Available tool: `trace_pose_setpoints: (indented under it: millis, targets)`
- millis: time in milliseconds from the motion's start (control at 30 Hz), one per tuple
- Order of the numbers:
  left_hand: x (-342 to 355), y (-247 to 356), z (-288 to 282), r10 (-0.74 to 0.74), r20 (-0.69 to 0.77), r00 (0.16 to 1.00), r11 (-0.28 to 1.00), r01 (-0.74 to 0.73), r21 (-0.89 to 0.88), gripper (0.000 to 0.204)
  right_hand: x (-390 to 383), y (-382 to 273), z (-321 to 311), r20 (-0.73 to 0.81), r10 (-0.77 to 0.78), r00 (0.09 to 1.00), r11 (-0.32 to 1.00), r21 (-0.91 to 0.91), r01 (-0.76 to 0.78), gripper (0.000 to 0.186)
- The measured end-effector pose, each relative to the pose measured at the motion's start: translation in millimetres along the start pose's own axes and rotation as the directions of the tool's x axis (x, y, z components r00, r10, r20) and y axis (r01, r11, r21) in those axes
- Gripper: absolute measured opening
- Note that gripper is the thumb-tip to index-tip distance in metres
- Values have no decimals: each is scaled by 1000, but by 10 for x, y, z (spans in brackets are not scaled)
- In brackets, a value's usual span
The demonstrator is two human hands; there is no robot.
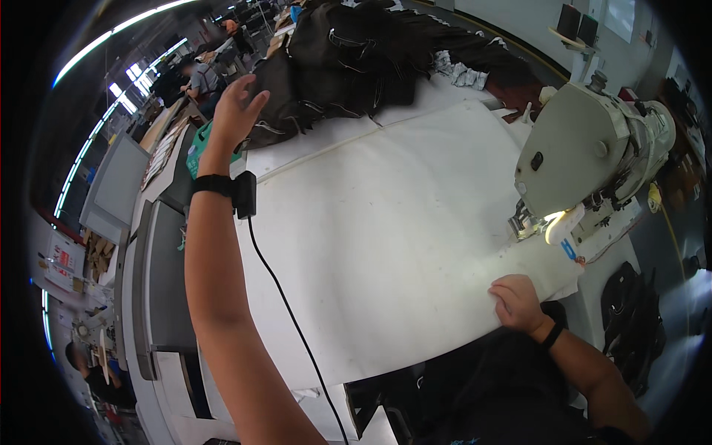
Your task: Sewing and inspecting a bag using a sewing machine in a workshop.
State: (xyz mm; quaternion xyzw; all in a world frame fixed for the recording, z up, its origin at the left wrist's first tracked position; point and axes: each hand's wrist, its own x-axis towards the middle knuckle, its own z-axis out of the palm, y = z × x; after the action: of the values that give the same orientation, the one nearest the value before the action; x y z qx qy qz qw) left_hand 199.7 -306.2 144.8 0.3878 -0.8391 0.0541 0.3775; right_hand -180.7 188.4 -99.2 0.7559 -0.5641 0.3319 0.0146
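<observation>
One green container stands by the left side of the white tabletop, partly behind the left wrist, probably parked there to leave the surface free. Next comes the left hand, raised with its fingers apart and no object seen between them; it is nearest the left end of the dark cloth pile, though whether skin meets cloth I cannot tell. A black box is strapped to that wrist, and its cable hangs in a loose curve, slack that seems meant to let the arm stretch. The pile lies heaped across the far side of the table, likely to be reachable yet off the near surface. Farther right, the right hand rests at the near edge, fingers curled in; I cannot tell whether anything is inside them. Perhaps it steadies the body. Beyond it stands the sewing machine, its lamp lit low at the front. As for room, the left forearm and cable take up the tabletop's left margin, the broad middle leaves open space for either hand, and at right the way narrows between the machine and the near edge.
</observation>
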Motion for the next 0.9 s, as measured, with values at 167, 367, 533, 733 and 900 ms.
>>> trace_pose_setpoints:
  millis: [167, 367, 533, 733, 900]
  targets:
    - [-883, 382, 358, -156, 623, 767, 972, 231, -42, 43, -29, 11, -3, 5, 3, 1000, 1000, 0, -3, 29]
    - [-2605, 1029, 113, -251, 783, 569, 958, 259, 120, 72, -41, 19, -15, -6, -4, 1000, 1000, 20, 4, 28]
    - [-3687, 2080, -169, -301, 793, 530, 952, 212, 219, 96, -174, 101, 32, -39, -11, 999, 999, 34, 12, 26]
    - [-4274, 2746, 72, -449, 602, 660, 887, 252, 386, 89, -229, 134, 73, -288, -63, 956, 982, 152, 111, 19]
    - [-4521, 2538, 264, -412, 497, 764, 877, 184, 445, 76, -762, 46, -337, -286, 74, 955, 976, 216, -11, 35]
